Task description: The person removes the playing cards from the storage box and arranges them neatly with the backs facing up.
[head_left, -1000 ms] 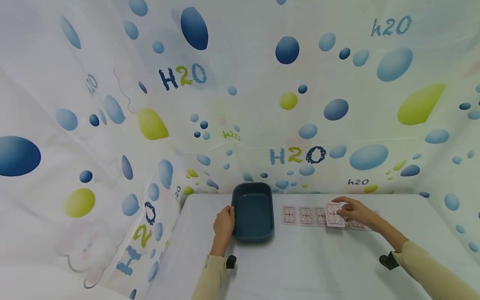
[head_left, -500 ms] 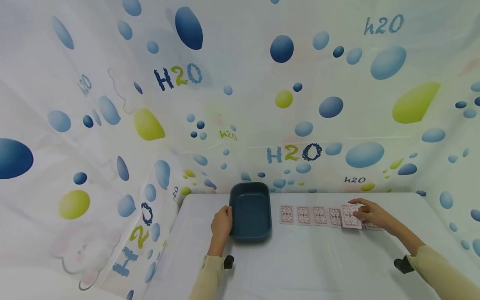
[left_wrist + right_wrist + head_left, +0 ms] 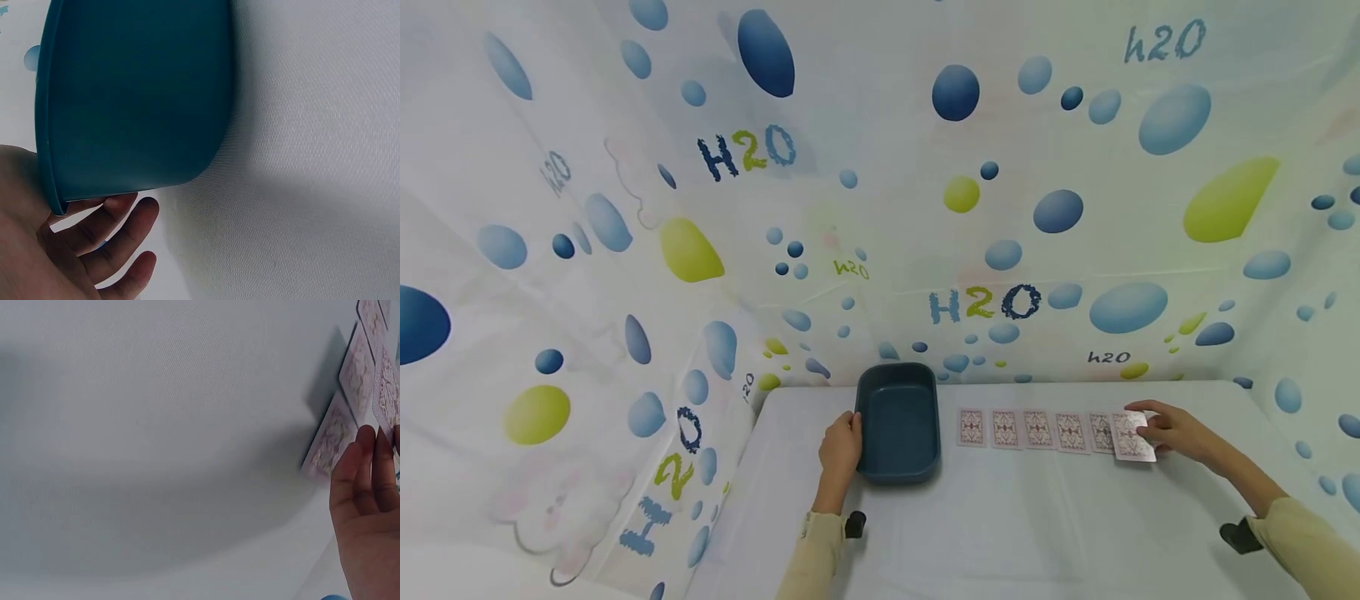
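My left hand (image 3: 841, 446) grips the left rim of a dark teal plastic tub (image 3: 859, 462); in the left wrist view, the thumb side is at the rim and fingers (image 3: 122, 240) curl below its outer wall. At the right end of a row of playing cards, my right hand (image 3: 1180, 433) pinches one playing card (image 3: 1132, 437) with its patterned back showing. That held card overlaps the neighbouring card (image 3: 1102, 433). In the right wrist view, the fingers hold its edge above cards (image 3: 331, 437) lying on the cloth.
Several face-down cards (image 3: 1006, 429) lie in a row to the right of the tub on a white-covered table (image 3: 1000, 533). A curtain (image 3: 880, 208) printed with drops and "H2O" hangs behind and at the sides. Black wrist cameras (image 3: 1242, 537) are worn on both arms.
My right hand has moved rightward along the row with the held card, passing over the cards and uncovering those to the left. My left hand stays on the tub's rim.
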A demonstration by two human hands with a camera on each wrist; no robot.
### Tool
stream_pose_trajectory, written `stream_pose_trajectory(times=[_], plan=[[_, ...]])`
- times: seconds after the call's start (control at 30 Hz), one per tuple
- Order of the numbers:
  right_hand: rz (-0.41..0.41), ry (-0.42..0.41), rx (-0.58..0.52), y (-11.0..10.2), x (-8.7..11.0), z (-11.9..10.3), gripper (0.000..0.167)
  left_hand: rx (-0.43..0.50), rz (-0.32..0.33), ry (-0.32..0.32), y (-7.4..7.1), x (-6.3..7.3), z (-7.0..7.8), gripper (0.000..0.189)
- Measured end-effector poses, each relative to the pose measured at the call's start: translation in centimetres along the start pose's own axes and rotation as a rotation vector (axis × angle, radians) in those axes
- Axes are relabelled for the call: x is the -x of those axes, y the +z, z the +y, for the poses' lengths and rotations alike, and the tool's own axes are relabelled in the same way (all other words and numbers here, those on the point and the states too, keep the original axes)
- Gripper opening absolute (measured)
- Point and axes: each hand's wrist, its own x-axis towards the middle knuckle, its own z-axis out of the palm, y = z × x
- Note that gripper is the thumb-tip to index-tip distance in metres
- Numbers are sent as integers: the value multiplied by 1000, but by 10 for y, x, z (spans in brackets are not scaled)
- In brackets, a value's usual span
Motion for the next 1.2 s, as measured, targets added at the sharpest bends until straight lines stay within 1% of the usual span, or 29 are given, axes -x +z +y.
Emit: stream_pose_trajectory(times=[0.13, 0.27, 0.37, 0.57, 0.67, 0.73, 0.83, 0.97, 1.07, 1.2], plan=[[5, 14, 24, -6, 9, 8, 56, 4, -13, 0, 0, 0, -2, 28], [5, 33, 37, -12, 16, 15, 54, -4, -11, 0, 0, 0, -6, 28], [-1, 50, 36, -17, 20, 19, 55, -12, -4, 5, -1, -1, -9, 29], [-19, 98, 28, -24, 25, 27, 56, -11, -13, 4, -4, 1, -14, 30], [-10, 102, 54, -26, 27, 30, 54, -22, -9, 10, -8, 1, -17, 30], [3, 97, 81, -28, 27, 30, 52, -26, 0, 12, -11, 1, -19, 30], [28, 70, 127, -30, 26, 30, 49, -29, 9, 9, -15, 1, -22, 30], [78, 43, 185, -26, 21, 31, 45, -32, 6, -8, -21, 2, -25, 30], [112, 67, 216, -19, 16, 33, 46, -33, 1, -18, -24, 3, -29, 30], [143, 85, 262, -15, 11, 32, 47, -30, 5, -17, -23, 5, -31, 30]])
